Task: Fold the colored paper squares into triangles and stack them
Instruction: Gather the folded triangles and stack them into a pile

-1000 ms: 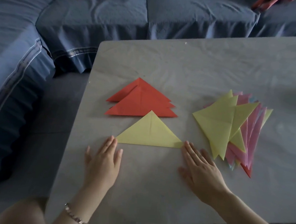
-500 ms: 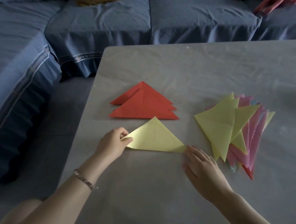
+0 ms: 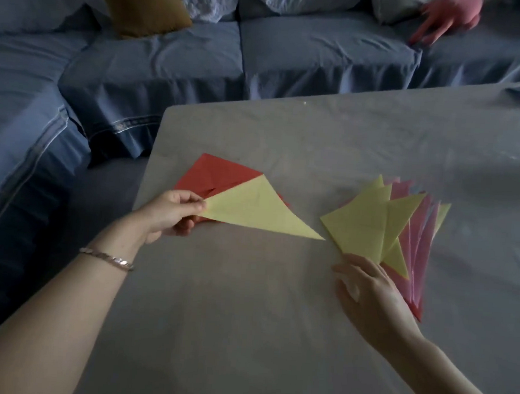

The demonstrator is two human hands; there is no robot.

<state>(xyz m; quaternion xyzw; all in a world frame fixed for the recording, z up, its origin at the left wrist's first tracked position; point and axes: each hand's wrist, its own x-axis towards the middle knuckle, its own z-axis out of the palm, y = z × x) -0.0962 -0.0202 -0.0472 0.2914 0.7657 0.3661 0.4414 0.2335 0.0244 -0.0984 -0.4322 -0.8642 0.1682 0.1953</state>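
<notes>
While the left grip [image 3: 172, 212] is pinching one corner of the folded yellow triangle [image 3: 258, 212], that sheet is overlapping the red triangles [image 3: 220, 173] on the worktop [image 3: 245, 317]; the right grip [image 3: 368, 291] is lying with fingers straight and loosely spread, touching the near edge of the fanned yellow-and-pink pile [image 3: 370, 222].
</notes>
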